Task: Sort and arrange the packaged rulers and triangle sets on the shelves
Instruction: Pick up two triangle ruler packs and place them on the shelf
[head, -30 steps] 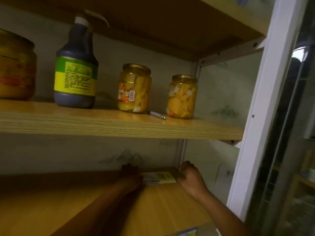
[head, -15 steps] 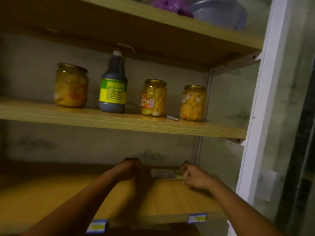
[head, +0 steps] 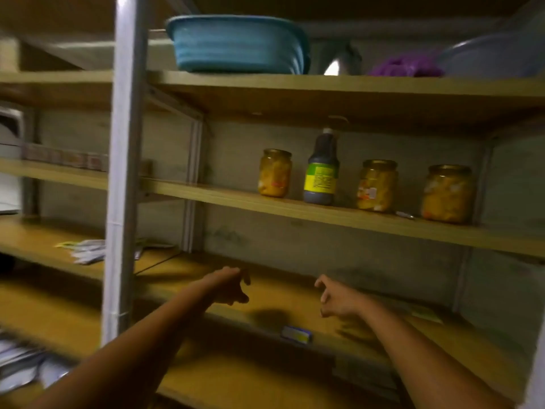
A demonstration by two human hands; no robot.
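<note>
Our left hand (head: 228, 286) and right hand (head: 339, 299) hang over the wooden shelf (head: 283, 296), fingers loosely spread, holding nothing; the packaged ruler set (head: 424, 313) lies on the shelf's right end.

This looks like a small shop or its stockroom. Long wooden shelves (head: 339, 215) on metal uprights (head: 122, 184) carry goods in rows: jars of preserved fruit (head: 275, 173), a dark sauce bottle (head: 321, 168) and stacked plastic basins (head: 239, 44) on top. A price label (head: 296, 334) is fixed to a shelf edge, and flat packaged items (head: 88, 250) lie further left.
</note>
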